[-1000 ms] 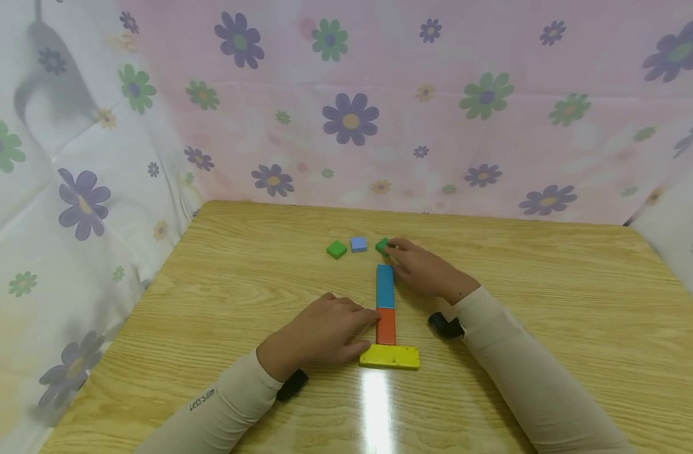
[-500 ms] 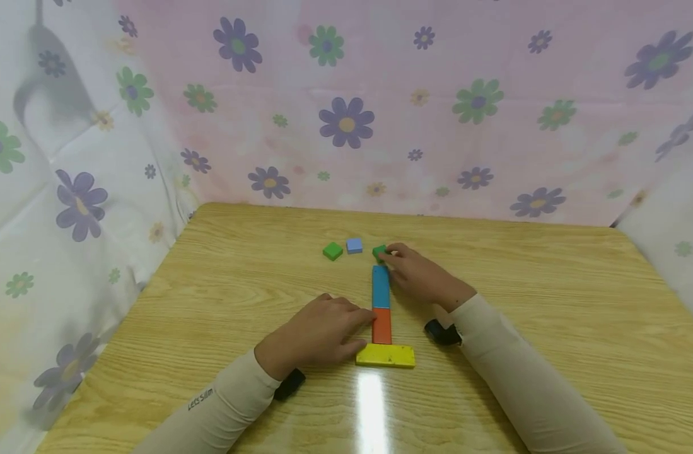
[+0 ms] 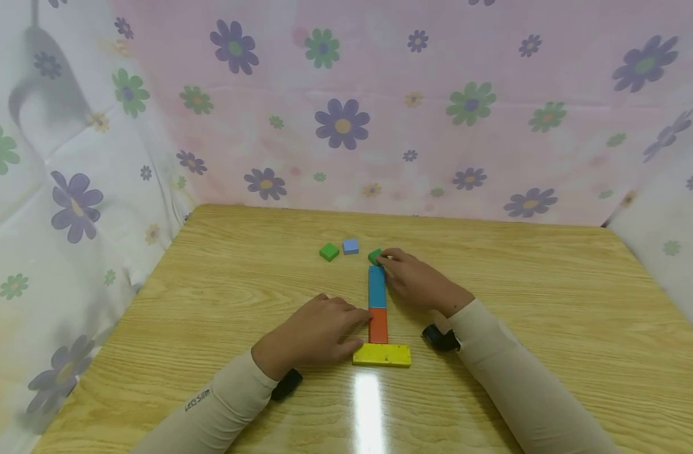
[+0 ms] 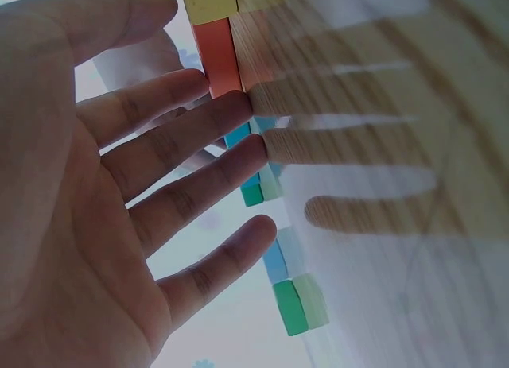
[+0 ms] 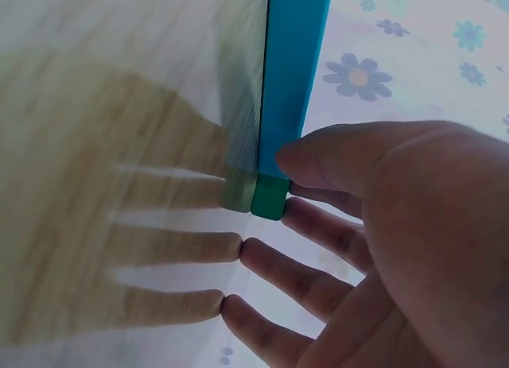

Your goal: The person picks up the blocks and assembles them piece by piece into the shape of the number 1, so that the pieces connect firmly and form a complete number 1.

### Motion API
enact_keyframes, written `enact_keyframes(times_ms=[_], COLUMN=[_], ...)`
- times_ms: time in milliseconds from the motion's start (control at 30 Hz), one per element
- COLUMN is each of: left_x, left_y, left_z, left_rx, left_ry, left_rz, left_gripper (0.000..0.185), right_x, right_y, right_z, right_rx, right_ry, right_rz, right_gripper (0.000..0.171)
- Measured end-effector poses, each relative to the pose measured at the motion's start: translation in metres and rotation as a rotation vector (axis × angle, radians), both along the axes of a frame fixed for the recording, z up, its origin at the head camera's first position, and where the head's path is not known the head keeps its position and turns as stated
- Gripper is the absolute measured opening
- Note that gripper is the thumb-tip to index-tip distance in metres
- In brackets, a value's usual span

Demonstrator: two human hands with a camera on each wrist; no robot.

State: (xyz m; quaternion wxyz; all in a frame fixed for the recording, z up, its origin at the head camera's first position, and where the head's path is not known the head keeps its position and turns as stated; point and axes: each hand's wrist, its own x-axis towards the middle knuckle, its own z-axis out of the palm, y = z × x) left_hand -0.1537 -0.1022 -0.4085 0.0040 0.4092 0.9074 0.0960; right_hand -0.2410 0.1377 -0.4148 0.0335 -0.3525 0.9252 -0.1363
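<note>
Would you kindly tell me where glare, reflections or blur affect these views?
Head view: a bright glare streak on the table below the yellow block. Left wrist view: the glossy tabletop mirrors the fingers, softly blurred. Right wrist view: hazy finger reflections beside the blue block.

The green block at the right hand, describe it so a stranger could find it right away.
Start at the wooden table and find the line of yellow, red and blue blocks running away from the person. The green block sits at its far end, under the right hand's fingertips. The other green block lies alone, further left.
</note>
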Motion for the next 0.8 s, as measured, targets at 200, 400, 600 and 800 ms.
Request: enact_keyframes(times_ms=[200,400,600,800], left_x=[0.000,-0.002,-0.004,-0.015], left_y=[0.000,0.001,-0.001,-0.006], left_z=[-0.001,0.002,0.004,0.004], left_rx=[0.003,-0.003,-0.013,-0.045], left_ry=[-0.001,0.008,-0.023,0.001], left_rz=[0.003,-0.001,0.017,0.094], left_gripper=[0.040,0.037,0.038,0.038], right_x=[0.001,0.001,0.001,0.001], right_y=[-0.001,0.000,0.000,0.000], right_z=[0.001,0.004,0.004,0.002], right_rx=[-0.008,-0.023,-0.015,0.005], right_ry=[0.009,0.002,0.004,-0.001], right_rz=[0.008,0.011,0.008,0.005], right_gripper=[0.046,0.044,0.042,0.043])
